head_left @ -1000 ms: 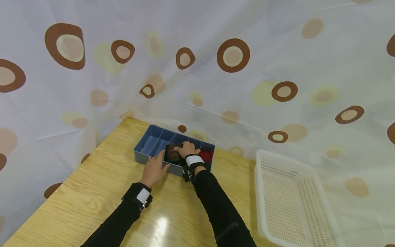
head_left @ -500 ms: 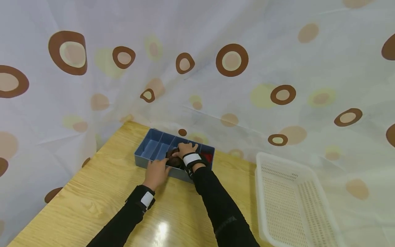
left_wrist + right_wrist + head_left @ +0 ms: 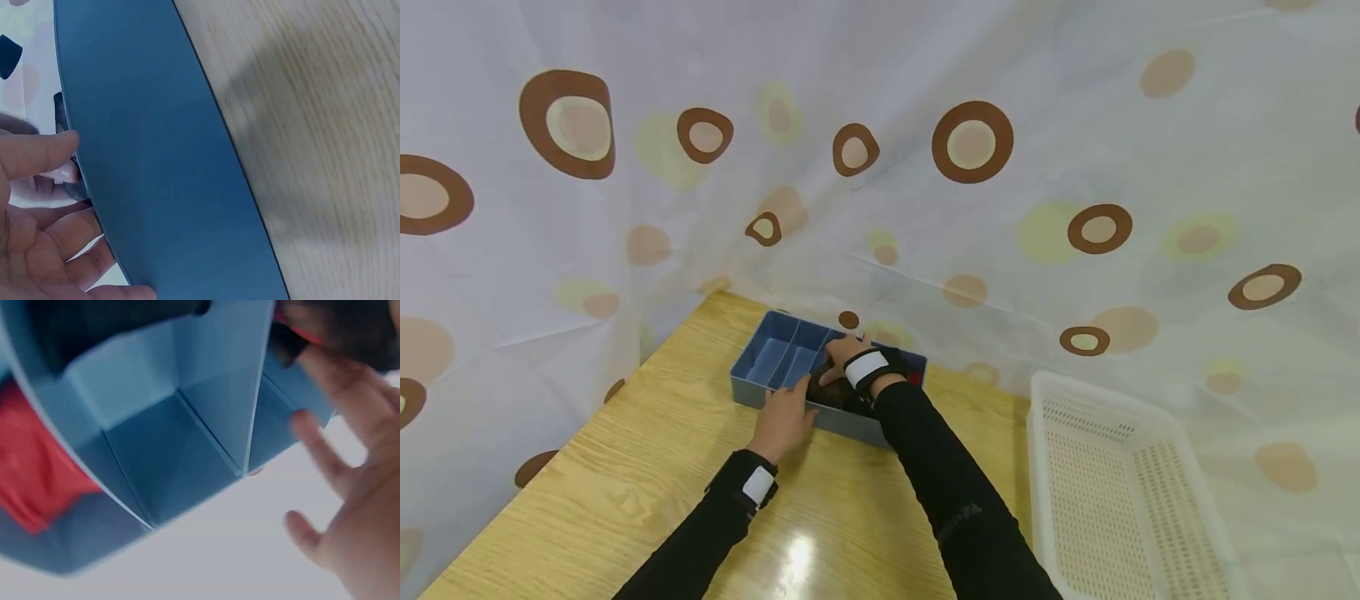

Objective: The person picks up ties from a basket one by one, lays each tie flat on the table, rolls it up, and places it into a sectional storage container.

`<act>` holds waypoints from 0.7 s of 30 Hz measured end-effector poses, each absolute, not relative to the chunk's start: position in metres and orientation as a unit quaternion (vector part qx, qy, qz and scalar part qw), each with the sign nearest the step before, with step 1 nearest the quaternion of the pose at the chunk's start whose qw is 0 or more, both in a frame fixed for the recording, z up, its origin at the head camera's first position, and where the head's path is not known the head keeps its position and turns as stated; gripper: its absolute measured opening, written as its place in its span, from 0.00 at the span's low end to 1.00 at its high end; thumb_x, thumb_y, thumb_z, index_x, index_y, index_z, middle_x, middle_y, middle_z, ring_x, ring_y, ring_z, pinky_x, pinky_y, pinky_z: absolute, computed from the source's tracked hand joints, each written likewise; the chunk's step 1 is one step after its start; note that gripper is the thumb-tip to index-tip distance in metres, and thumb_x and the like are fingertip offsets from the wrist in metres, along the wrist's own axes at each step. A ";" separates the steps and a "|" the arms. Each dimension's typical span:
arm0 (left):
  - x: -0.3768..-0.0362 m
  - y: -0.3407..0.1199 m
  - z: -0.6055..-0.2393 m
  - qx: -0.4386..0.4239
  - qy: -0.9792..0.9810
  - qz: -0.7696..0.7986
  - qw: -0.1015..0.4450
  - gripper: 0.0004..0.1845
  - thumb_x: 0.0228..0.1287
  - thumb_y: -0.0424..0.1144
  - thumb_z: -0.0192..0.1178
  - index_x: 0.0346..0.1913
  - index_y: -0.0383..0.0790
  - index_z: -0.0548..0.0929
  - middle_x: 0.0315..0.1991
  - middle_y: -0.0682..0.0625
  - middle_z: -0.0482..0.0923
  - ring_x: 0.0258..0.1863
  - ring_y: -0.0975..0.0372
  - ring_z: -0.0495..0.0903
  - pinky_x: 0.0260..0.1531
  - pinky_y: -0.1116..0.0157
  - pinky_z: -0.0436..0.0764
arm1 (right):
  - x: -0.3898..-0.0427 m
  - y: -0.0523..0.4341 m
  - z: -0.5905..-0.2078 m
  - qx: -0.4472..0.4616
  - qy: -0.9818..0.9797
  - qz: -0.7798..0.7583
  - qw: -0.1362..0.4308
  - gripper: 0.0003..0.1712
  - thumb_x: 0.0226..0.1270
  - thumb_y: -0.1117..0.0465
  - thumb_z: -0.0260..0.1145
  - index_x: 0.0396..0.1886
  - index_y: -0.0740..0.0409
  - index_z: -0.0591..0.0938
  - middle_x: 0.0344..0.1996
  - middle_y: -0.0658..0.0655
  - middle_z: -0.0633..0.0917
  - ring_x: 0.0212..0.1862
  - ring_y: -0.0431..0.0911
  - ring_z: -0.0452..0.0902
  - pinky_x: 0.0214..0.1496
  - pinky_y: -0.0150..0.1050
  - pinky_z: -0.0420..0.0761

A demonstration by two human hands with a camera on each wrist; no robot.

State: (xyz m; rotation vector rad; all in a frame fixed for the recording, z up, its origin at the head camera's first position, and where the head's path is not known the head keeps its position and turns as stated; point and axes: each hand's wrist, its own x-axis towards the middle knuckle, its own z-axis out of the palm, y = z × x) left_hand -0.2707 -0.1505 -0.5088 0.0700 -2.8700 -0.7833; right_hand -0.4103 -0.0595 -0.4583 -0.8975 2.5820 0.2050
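A blue divided box [image 3: 767, 397] stands on the table with its long front wall facing me. At its front rim is my left hand [image 3: 781, 423], some fingers over the edge and the thumb against the outside. My right hand [image 3: 846, 357] reaches into a middle compartment and holds a dark brown, cloth-like item [image 3: 831, 392]. In the right wrist view two of its fingers [image 3: 340, 387] meet the blurred dark item [image 3: 362, 328], while the others spread apart. Red cloth [image 3: 37, 462] lies in the end compartment, mostly behind my right wrist in the head view.
To the right lies a white perforated plastic basket [image 3: 1037, 467]. The wooden table [image 3: 625, 492] ends in a corner behind the box. A white curtain [image 3: 880, 75] with brown rings hangs close behind. Thin dividers [image 3: 256, 394] split the box into several compartments.
The dark item has gone from standing up over the compartment to lying lower inside it, under my right hand. The left hand has stayed at the front rim.
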 end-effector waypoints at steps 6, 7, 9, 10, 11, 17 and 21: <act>-0.270 -0.154 -0.508 0.015 -0.962 -0.259 0.081 0.36 0.57 0.36 0.65 0.66 0.27 0.64 0.38 0.34 0.82 0.47 0.41 0.78 0.59 0.38 0.65 | -0.417 -0.051 -0.456 -0.258 0.930 0.028 0.259 0.34 0.50 0.45 0.74 0.56 0.51 0.79 0.57 0.50 0.79 0.57 0.48 0.75 0.65 0.50 0.69; -0.270 -0.155 -0.508 0.015 -0.962 -0.261 0.080 0.37 0.57 0.36 0.66 0.66 0.26 0.62 0.36 0.35 0.82 0.46 0.41 0.78 0.59 0.38 0.65 | -0.419 -0.051 -0.458 -0.263 0.930 0.021 0.255 0.31 0.49 0.46 0.74 0.53 0.51 0.81 0.54 0.50 0.81 0.54 0.47 0.77 0.65 0.51 0.68; -0.270 -0.157 -0.509 0.017 -0.961 -0.267 0.074 0.41 0.56 0.35 0.66 0.68 0.25 0.57 0.33 0.35 0.82 0.44 0.41 0.79 0.60 0.38 0.64 | -0.419 -0.052 -0.461 -0.281 0.928 -0.001 0.243 0.23 0.49 0.50 0.75 0.46 0.52 0.84 0.47 0.51 0.84 0.50 0.48 0.78 0.68 0.57 0.62; -0.271 -0.157 -0.510 0.018 -0.960 -0.269 0.072 0.42 0.56 0.35 0.66 0.69 0.24 0.55 0.32 0.35 0.82 0.44 0.41 0.79 0.60 0.38 0.64 | -0.418 -0.053 -0.462 -0.291 0.927 -0.008 0.236 0.20 0.51 0.51 0.75 0.44 0.53 0.85 0.44 0.52 0.85 0.48 0.48 0.79 0.69 0.59 0.60; -0.271 -0.158 -0.510 0.017 -0.960 -0.270 0.069 0.43 0.56 0.34 0.66 0.69 0.24 0.54 0.32 0.35 0.82 0.44 0.41 0.79 0.61 0.38 0.63 | -0.417 -0.053 -0.461 -0.297 0.926 -0.015 0.232 0.19 0.53 0.53 0.73 0.44 0.54 0.85 0.43 0.52 0.85 0.48 0.49 0.79 0.69 0.59 0.58; -0.273 -0.161 -0.512 0.008 -0.957 -0.283 0.061 0.43 0.55 0.33 0.66 0.69 0.25 0.54 0.36 0.34 0.82 0.48 0.40 0.78 0.61 0.38 0.62 | -0.415 -0.063 -0.452 -0.301 0.921 0.000 0.247 0.21 0.62 0.62 0.66 0.56 0.55 0.79 0.53 0.55 0.82 0.57 0.52 0.75 0.72 0.57 0.56; -0.273 -0.159 -0.514 0.008 -0.955 -0.293 0.049 0.43 0.54 0.33 0.67 0.69 0.25 0.54 0.37 0.33 0.82 0.51 0.40 0.77 0.62 0.38 0.61 | -0.440 -0.071 -0.492 -0.274 0.926 0.050 0.254 0.17 0.63 0.62 0.65 0.52 0.47 0.82 0.55 0.51 0.81 0.63 0.52 0.70 0.73 0.62 0.48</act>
